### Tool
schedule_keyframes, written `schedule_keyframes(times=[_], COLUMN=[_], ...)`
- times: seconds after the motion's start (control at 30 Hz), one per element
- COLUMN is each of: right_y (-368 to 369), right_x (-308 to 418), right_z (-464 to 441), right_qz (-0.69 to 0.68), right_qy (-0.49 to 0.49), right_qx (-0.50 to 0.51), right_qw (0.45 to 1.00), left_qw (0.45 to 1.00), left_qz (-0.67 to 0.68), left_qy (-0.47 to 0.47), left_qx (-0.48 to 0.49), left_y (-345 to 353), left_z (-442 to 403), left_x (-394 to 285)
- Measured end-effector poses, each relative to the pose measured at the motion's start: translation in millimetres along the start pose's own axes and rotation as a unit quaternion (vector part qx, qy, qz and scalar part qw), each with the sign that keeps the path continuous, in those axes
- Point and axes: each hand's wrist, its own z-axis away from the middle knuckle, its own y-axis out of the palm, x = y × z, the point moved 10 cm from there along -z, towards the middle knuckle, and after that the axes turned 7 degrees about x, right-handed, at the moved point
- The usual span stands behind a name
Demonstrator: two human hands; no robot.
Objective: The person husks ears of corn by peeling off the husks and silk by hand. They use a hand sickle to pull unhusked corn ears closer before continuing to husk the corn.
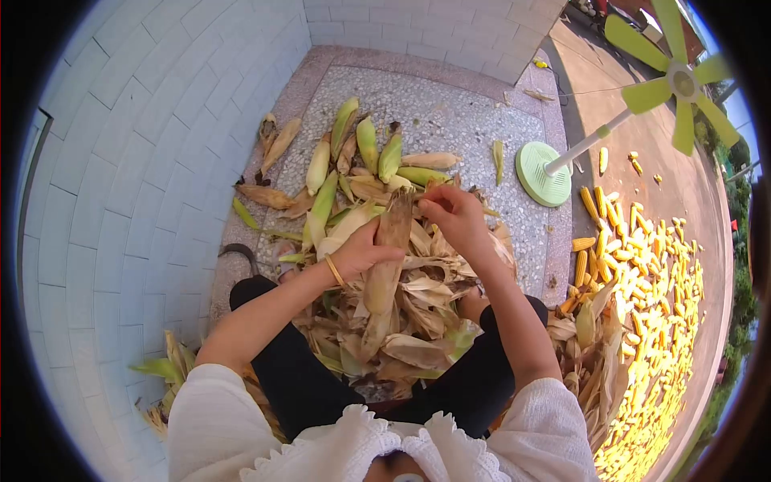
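Between the knees (255, 297), above a pile of dry husks (426, 293), one corn ear (393, 229) in brown husk is held by the left hand (365, 255). Its long axis is pointed away from the torso (345, 450), far end canted slightly right. Left hand state: closed round the ear, thumb laid across its upper face, fingers mostly hidden. A yellow bracelet (334, 271) is worn on that side. Left forearm (277, 305) is angled inward from lower left, elbow bent. The right hand (456, 215) is placed at the ear's far end, on its right side, back of hand up, fingers curled toward the thumb. Whether husk is pinched there cannot be told; contact is too small to read. Right forearm (514, 309) is angled inward from lower right, extended farther out than the left. Beyond the hands, unhusked ears (367, 145), green and tan, are scattered on the speckled floor (450, 120). To the right, a green fan (590, 141) is stood near the floor's edge; bare yellow cobs (654, 337) are spread outside.
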Motion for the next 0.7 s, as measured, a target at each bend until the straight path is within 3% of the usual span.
schedule_keyframes(times=[0.13, 0.23, 0.3, 0.37, 0.5, 0.53, 0.57, 0.6, 0.63, 0.67, 0.7], right_y=[19.6, 23.9, 26.4, 20.6, 17.9, 17.5, 18.2, 17.2, 16.5, 18.0, 19.1], right_x=[-17.1, -17.8, -20.2, -28.6, -21.8, -23.8, -27.6, -26.6, -34.0, -41.2, -42.1], right_z=[-12.4, -20.4, -24.3, -27.0, -29.5, -30.8, -32.8, -36.4, -38.8, -39.9, -40.0], right_qz=[-0.101, 0.019, 0.102, 0.07, 0.045, -0.071, -0.186, -0.184, -0.263, -0.339, -0.364], right_qy=[0.019, 0.01, 0.016, 0.052, 0.037, 0.05, 0.062, 0.059, 0.075, 0.091, 0.091], right_qx=[-0.007, 0.008, 0.027, -0.01, -0.077, -0.088, -0.098, -0.095, -0.101, -0.105, -0.106], right_qw=[0.995, 1.0, 0.994, 0.996, 0.995, 0.992, 0.976, 0.976, 0.957, 0.931, 0.921], left_qw=[0.99, 0.981, 0.91, 0.89, 0.833, 0.833, 0.883, 0.922, 0.921, 0.971, 0.98], left_qz=[-0.127, -0.165, -0.386, -0.418, -0.489, -0.489, -0.394, -0.293, -0.293, -0.098, 0.101], left_qy=[0.05, 0.065, 0.077, 0.097, 0.146, 0.145, 0.141, 0.136, 0.139, 0.125, 0.107], left_qx=[-0.034, -0.072, -0.134, -0.158, -0.213, -0.215, -0.216, -0.214, -0.218, -0.179, -0.131], left_y=[-14.2, -32.7, -40.1, -37.3, -36.6, -38.7, -48.9, -55.8, -56.5, -59.2, -56.3], left_z=[-7.7, -10.8, -12.6, -11.1, -11.5, -14.3, -19.4, -23.9, -26.6, -34.5, -42.3], left_x=[-2.7, 9.7, -0.5, -11.0, -27.8, -25.9, -18.7, -16.5, -21.5, -11.7, -3.4])
